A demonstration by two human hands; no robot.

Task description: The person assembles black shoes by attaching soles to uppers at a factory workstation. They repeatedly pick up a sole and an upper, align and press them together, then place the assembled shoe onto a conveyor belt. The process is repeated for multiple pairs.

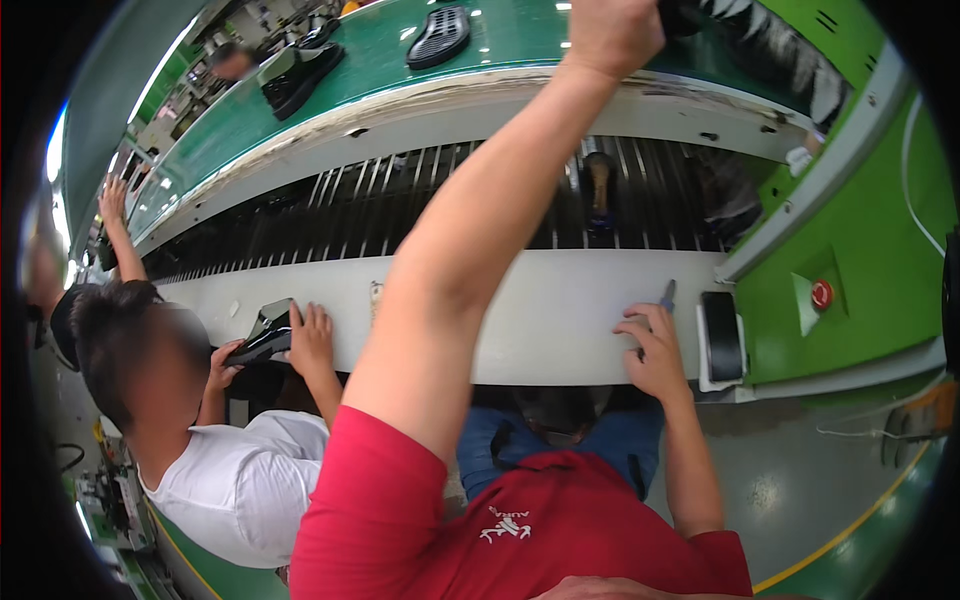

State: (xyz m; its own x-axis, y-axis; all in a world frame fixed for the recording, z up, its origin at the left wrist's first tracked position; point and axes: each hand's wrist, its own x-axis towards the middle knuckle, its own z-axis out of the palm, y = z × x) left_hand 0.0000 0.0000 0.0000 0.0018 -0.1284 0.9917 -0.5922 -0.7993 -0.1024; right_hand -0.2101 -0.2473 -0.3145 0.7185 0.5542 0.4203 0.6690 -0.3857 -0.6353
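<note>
My left arm stretches up and across the bench to the green conveyor belt point(540, 35). At the top edge of the picture my left hand point(615, 35) is closed, its fingers partly cut off; a dark object point(685, 18) is beside it, and what it grips cannot be made out. My right hand point(655, 350) rests over the white bench top point(560, 310), fingers curled. A slim blue-grey tool point(668, 293) sticks out from its fingers, and the rest of that tool is hidden. Below the bench edge, a black shiny object point(562, 412) lies at my lap.
A co-worker at left holds a black shoe point(268, 335). Shoes point(440, 38) stand on the upper belt; a brown-and-dark object point(600, 190) is on the slatted lower rack point(450, 200). To the right are a black phone point(720, 335) and a green machine panel with a red button point(822, 294).
</note>
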